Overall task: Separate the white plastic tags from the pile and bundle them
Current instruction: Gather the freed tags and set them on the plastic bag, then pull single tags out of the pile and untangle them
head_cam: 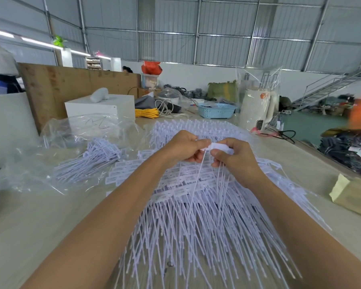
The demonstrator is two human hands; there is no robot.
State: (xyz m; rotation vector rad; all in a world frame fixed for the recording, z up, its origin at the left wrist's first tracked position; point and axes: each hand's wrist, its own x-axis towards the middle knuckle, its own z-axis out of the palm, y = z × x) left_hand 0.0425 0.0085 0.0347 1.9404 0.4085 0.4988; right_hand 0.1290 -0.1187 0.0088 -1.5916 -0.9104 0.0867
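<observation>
**Entry: pulling tags off the pile, both hands engaged**

Risk first. I am watching the long thin tails hanging from the held tags (218,148) — they are dangling straight down into the big pile (196,205) and lying among its strands. My judgement: if I am lifting or pulling sideways from here, those tails may be snagging neighbours and dragging extra tags along, or scattering the fanned rows. A second risk: the heads are small and slick-looking, so a loose pinch could be letting one slip back into the heap, where it would be hard to tell from the rest.

Grip. My left hand (183,146) is curling its fingers in and pinching the flat head end of a tag between thumb and fingertips. My right hand (236,155) is also closing around tag heads — several tails are hanging below it, so it seems to be holding a small gathered bunch; the exact count I cannot tell. The two hands are nearly touching, working at the same white head piece above the middle of the pile.

Location. The pile is covering the centre of the table (40,215), tails pointing toward me. A separate bunch of tags (96,159) is lying to the left on clear plastic bags (71,132), well apart from the hands. A blue basket (216,111) is sitting beyond the pile.
</observation>
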